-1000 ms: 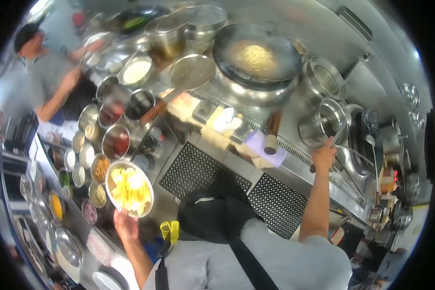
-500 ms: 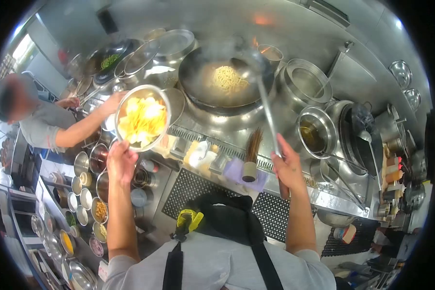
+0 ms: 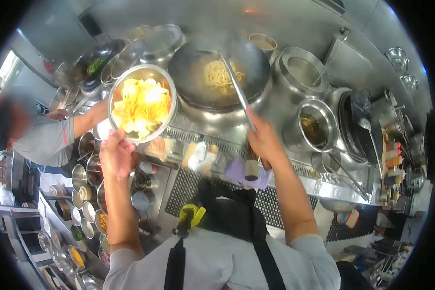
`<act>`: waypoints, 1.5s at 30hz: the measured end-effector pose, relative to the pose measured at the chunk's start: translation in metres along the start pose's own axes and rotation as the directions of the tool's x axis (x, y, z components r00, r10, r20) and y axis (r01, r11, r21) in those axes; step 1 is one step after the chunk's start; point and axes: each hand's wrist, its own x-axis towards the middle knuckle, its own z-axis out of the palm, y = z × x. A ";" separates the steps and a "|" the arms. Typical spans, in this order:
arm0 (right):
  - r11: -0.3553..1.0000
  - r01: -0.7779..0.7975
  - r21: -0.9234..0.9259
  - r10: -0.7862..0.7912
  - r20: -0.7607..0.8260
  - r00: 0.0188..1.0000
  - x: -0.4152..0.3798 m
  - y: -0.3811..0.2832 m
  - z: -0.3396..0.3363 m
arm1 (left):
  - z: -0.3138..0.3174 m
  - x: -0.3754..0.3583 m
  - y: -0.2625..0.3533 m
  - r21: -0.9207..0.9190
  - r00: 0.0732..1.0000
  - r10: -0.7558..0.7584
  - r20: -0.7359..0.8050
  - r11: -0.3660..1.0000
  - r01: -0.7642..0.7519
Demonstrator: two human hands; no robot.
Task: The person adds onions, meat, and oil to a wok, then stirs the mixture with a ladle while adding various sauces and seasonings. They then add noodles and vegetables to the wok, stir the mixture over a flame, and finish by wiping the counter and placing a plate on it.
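Note:
My left hand grips the near rim of a round metal bowl, thumb on top. The bowl is tilted and holds pale and orange sliced vegetables. My right hand is closed around the handle of a long metal ladle. The ladle reaches over a large black wok; its head is hard to make out. Noodles lie in the wok amid steam. The bowl is to the left of the wok, above the counter edge.
At the left stands a co-worker, one arm reaching behind my bowl. A strainer pot with dark liquid and a larger pot stand right of the wok. A bamboo brush is at the counter edge. Several ingredient containers line the left.
The bowl has come nearer the camera and slightly right. My right hand has moved up and left, bringing the ladle over the noodles. The view has shifted a little.

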 end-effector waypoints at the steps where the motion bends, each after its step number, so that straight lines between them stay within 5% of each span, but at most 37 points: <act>1: 0.997 0.024 -0.075 -0.026 -0.024 0.999 0.010 -0.001 0.000 | -0.004 0.006 -0.002 -0.013 1.000 0.013 -0.005 1.000 -0.013; 2: 0.992 -0.018 -0.124 0.021 0.019 1.000 0.014 -0.006 -0.001 | -0.006 0.009 -0.003 -0.009 1.000 0.008 -0.003 1.000 -0.008; 5: 0.980 0.189 -0.058 -0.189 -0.004 0.982 -0.011 0.018 -0.001 | -0.022 0.016 0.001 0.032 0.999 0.034 -0.015 0.999 -0.033; 8: 0.957 -0.060 0.285 0.056 0.022 0.998 -0.039 0.004 -0.012 | -0.022 0.025 0.012 0.078 0.998 0.047 -0.041 0.996 -0.044; 11: 0.761 -0.555 0.336 0.462 0.320 0.827 0.007 -0.025 -0.037 | -0.021 0.043 0.003 0.069 0.999 0.030 -0.030 0.997 -0.028; 12: 0.888 -0.373 0.268 0.348 0.139 0.927 0.012 -0.004 -0.016 | -0.017 0.052 -0.002 0.061 1.000 0.025 -0.008 0.998 -0.024; 15: 0.982 -0.094 0.165 0.118 -0.142 0.983 0.022 0.011 0.028 | 0.005 0.075 -0.004 0.083 0.999 0.040 0.021 0.996 -0.041; 16: 0.916 -0.338 0.215 0.335 0.054 0.941 0.013 -0.004 0.014 | 0.010 0.082 -0.005 0.091 0.999 0.041 0.034 0.995 -0.044; 22: 0.763 -0.377 0.526 0.365 0.131 0.922 -0.043 -0.027 -0.005 | 0.039 0.120 -0.002 0.209 0.993 0.031 0.116 0.976 -0.055; 25: 0.767 -0.487 0.417 0.425 0.239 0.873 -0.019 -0.014 -0.016 | 0.060 0.153 -0.017 0.262 0.987 0.005 0.158 0.964 -0.046; 29: 0.982 -0.113 0.153 0.121 -0.044 0.992 -0.033 -0.003 -0.011 | 0.088 0.190 -0.023 0.323 0.982 -0.024 0.189 0.946 -0.039; 33: 0.767 -0.481 0.425 0.390 0.287 0.875 -0.033 -0.019 -0.043 | 0.103 0.226 -0.039 0.422 0.970 -0.034 0.242 0.903 -0.074; 35: 0.893 -0.344 0.291 0.323 0.117 0.939 -0.020 -0.010 -0.022 | 0.121 0.242 -0.048 0.471 0.962 -0.064 0.265 0.879 -0.071; 37: 0.994 -0.096 0.050 0.101 -0.098 0.990 -0.017 0.001 -0.005 | 0.135 0.258 -0.063 0.581 0.960 -0.019 0.280 0.799 -0.154; 40: 0.974 -0.171 0.146 0.198 -0.192 0.961 -0.043 0.003 -0.006 | 0.151 0.275 -0.087 0.720 0.936 0.000 0.352 0.639 -0.271; 42: 0.932 -0.222 0.287 0.285 -0.201 0.937 -0.061 0.004 -0.011 | 0.158 0.302 -0.126 0.734 0.719 0.253 0.648 0.045 -0.677; 43: 0.920 -0.250 0.303 0.321 -0.215 0.922 -0.069 0.006 -0.011 | 0.160 0.309 -0.141 0.611 0.545 0.279 0.790 -0.294 -0.735; 45: 0.917 -0.269 0.296 0.349 -0.262 0.900 -0.089 0.011 -0.011 | 0.173 0.299 -0.161 0.623 0.599 0.177 0.781 -0.303 -0.722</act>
